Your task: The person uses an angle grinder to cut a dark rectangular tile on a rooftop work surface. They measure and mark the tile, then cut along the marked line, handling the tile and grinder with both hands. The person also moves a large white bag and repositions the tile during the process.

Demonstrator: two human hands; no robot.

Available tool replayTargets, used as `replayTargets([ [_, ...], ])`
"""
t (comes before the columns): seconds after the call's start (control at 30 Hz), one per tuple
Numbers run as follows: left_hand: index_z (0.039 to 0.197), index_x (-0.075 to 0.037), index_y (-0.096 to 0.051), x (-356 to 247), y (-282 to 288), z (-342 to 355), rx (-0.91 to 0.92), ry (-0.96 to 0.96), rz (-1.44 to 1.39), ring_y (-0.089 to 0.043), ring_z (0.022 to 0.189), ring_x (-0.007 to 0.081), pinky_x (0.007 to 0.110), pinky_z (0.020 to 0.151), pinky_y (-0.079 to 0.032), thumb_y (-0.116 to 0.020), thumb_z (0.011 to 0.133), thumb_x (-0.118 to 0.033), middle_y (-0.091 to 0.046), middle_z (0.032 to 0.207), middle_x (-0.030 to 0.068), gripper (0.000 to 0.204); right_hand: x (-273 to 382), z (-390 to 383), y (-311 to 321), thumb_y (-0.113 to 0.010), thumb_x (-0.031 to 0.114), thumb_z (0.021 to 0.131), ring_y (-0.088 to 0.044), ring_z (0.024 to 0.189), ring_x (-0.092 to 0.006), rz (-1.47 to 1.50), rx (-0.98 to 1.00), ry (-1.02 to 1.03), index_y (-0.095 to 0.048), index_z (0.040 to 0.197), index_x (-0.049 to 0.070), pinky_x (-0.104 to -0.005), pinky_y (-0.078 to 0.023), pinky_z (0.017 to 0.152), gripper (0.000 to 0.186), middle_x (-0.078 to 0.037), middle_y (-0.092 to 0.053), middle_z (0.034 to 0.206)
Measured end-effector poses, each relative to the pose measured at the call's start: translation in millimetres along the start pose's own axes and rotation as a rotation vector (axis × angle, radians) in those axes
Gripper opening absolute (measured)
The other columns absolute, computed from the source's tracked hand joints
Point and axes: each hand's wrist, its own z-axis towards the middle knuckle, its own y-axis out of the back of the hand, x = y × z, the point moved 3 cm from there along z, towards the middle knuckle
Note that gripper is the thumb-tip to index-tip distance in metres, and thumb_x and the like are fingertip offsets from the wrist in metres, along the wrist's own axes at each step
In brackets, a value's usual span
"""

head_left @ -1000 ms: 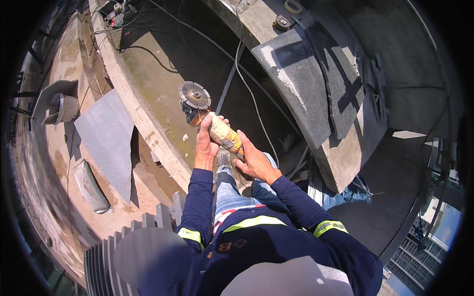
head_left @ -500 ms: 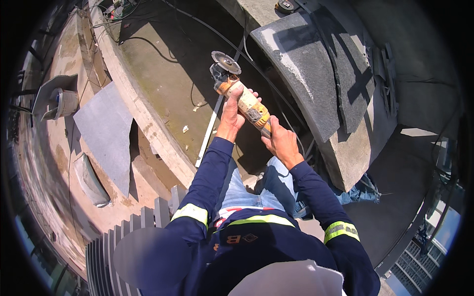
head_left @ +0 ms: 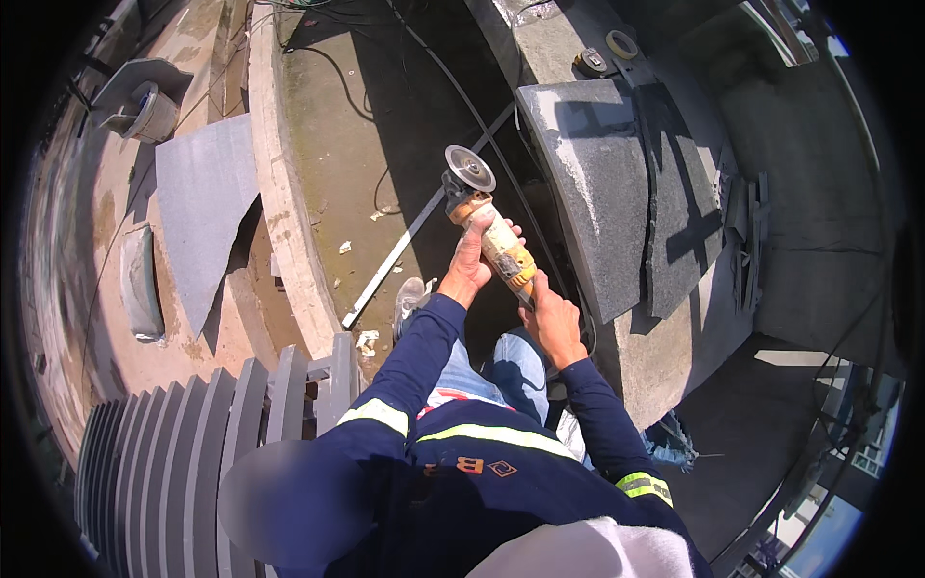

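An angle grinder (head_left: 501, 248) with a worn yellow and cream body is held out in front of me, its round cutting disc (head_left: 471, 169) pointing away. My left hand (head_left: 470, 262) wraps round the body just behind the head. My right hand (head_left: 555, 323) grips the rear end, where part of the handle is hidden by the fingers. Whether the disc spins cannot be told. To the right of the tool, a dark grey stone slab (head_left: 588, 222) with a whitish streak lies on a concrete ledge (head_left: 665, 361), beside a second, narrower slab (head_left: 679, 231).
A tape measure (head_left: 590, 64) and a roll of tape (head_left: 621, 44) rest on the ledge's far end. Left stand a bucket (head_left: 152, 116), a loose grey slab (head_left: 204, 197) and grey slats (head_left: 207, 443). A pale straight strip (head_left: 405, 241) and cables (head_left: 462, 96) cross the floor.
The view has turned, bringing the roll of tape and my shoe into sight. Both hands keep hold of the grinder, which sits slightly lower and further right in the picture.
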Motion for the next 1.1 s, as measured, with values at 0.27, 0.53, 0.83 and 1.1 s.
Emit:
replayTargets([
  [0.27, 0.127, -0.014, -0.065, 42, -17, -11, -0.153, -0.199, -0.05, -0.076, 0.089, 0.0239, 0.046, 0.077, -0.066, -0.097, 0.081, -0.028, -0.072, 0.101, 0.0059, 0.058, -27, -10, 9, -0.084, 0.03, 0.094, -0.074, 0.098, -0.0543, -0.061, 0.132, -0.1, -0.052, 0.137, 0.004, -0.0564, -0.058, 0.082, 0.06, -0.033, -0.076, 0.103],
  [0.53, 0.13, -0.016, -0.068, -12, -24, -12, -0.29, -0.467, -0.151, -0.066, 0.111, 0.0217, 0.045, 0.095, -0.058, -0.097, 0.074, -0.018, -0.068, 0.118, 0.0023, 0.062, 12, 54, 31, -0.083, 0.034, 0.094, -0.077, 0.096, -0.0505, -0.106, 0.196, 0.124, -0.057, 0.122, 0.001, -0.0532, -0.059, 0.082, 0.05, -0.031, -0.077, 0.103],
  [0.83, 0.119, -0.009, -0.066, -52, -16, -29, -0.303, -0.319, -0.086, -0.078, 0.098, 0.0225, 0.046, 0.081, -0.069, -0.093, 0.087, -0.025, -0.073, 0.104, 0.007, 0.045, 29, 70, 25, -0.082, 0.029, 0.094, -0.075, 0.095, -0.0523, -0.025, 0.248, 0.122, -0.052, 0.133, 0.005, -0.0575, -0.059, 0.08, 0.055, -0.031, -0.077, 0.101],
  [1.1, 0.133, -0.007, -0.059, -56, -28, 21, -0.08, -0.137, 0.044, -0.077, 0.109, 0.0328, 0.055, 0.102, -0.064, -0.091, 0.089, -0.05, -0.072, 0.116, 0.0126, 0.069, 14, 70, 26, -0.083, 0.026, 0.094, -0.076, 0.086, -0.0505, 0.099, 0.106, 0.072, -0.046, 0.138, 0.005, -0.059, -0.061, 0.074, 0.062, -0.028, -0.078, 0.096],
])
